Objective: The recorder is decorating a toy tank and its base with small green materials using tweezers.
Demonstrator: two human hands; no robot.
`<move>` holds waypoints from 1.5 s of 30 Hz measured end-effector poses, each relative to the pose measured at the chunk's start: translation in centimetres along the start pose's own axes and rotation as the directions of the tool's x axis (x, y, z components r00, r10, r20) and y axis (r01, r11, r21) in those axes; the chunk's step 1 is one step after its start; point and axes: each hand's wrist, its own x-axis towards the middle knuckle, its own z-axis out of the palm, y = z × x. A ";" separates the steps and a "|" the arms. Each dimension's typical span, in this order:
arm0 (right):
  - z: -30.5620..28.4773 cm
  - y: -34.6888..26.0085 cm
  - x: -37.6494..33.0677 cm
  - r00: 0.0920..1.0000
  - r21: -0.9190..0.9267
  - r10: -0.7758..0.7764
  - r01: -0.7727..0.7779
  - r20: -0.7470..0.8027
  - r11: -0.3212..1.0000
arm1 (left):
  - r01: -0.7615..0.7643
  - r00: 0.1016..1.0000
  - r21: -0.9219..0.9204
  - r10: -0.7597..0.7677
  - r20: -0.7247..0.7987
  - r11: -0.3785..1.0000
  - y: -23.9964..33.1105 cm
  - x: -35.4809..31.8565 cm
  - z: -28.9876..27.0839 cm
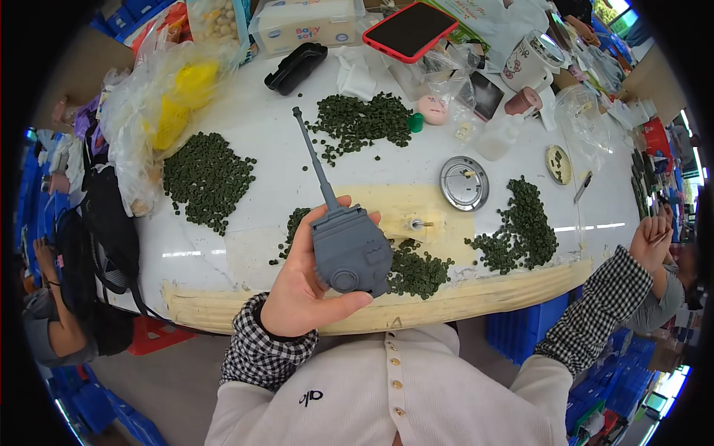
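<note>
Because the grey model turret [351,253] rests in the left hand [294,297], thumb along its near edge and fingers wrapped round its far side, its top faces up and its long barrel [314,160] points away over the surface [271,160]; the grip on the body probably spares the slim barrel any strain. The right hand [651,239] is well apart at the far right, fingers bunched; I cannot tell whether they pinch anything. Loose dark green pieces lie heaped separately, perhaps to stay within reach: a left heap [208,178], a far heap [364,123], a right heap [524,230] and a near heap [424,273] partly hidden by the turret. Beyond, a black case [296,68] and red-edged phone [411,31] crowd the back; a round metal tin [464,183] sits between the far and right heaps.
</note>
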 end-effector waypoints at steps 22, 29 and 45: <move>21.8 12.2 -26.7 0.964 -0.262 0.018 0.055 0.266 0.964 | -0.050 0.999 0.117 0.050 0.007 0.992 -0.1 0.0 0.4; 23.3 13.4 -28.2 0.951 -0.258 -0.031 0.115 0.309 0.959 | -0.088 0.996 0.112 0.087 0.019 0.990 -0.2 0.0 0.2; 27.2 12.7 -28.2 0.761 -0.355 0.364 -0.188 0.537 0.916 | 0.203 0.873 0.196 -0.268 0.407 0.959 -0.4 -3.4 3.8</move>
